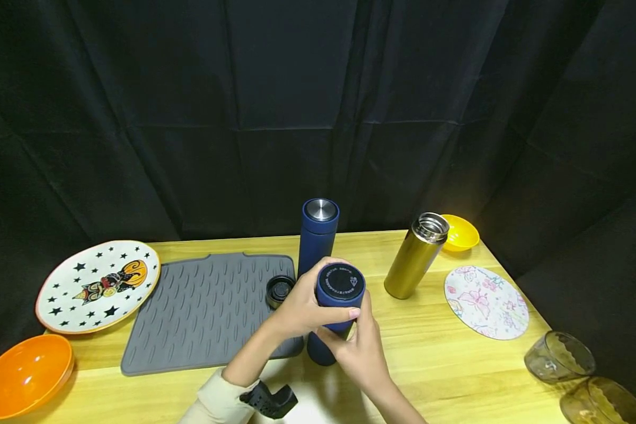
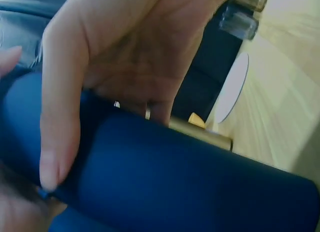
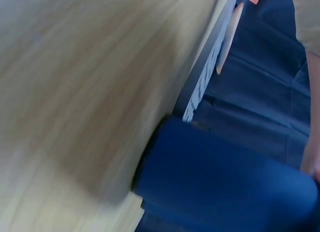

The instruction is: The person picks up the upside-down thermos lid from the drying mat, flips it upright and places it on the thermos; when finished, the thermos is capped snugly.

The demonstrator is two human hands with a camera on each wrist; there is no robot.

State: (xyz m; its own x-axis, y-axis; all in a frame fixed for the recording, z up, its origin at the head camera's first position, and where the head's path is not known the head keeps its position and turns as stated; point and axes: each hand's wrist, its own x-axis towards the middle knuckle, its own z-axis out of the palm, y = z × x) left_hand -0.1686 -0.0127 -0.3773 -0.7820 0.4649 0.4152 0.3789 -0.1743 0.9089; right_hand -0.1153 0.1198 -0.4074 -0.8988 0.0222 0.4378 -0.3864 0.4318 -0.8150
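Your left hand [image 1: 299, 309] curls around the upper section of the blue bottle [image 1: 341, 284], at lower centre of the head view; your right hand [image 1: 359, 352] grasps its body just below.

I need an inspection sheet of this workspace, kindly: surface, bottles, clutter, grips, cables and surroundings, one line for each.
Surface: wooden table; grey mat at left.
Job's things: front blue bottle, held, black printed end up; rear blue bottle, standing; gold bottle, open; black lid on the grey mat.
Clutter: starred plate, orange bowl, yellow bowl, patterned disc, two tinted glasses.
Grips: left grip, a bare hand, holds the front blue bottle near its top; right grip holds it lower down.
Cables: nothing seen.
Surroundings: black curtain behind the wooden table.
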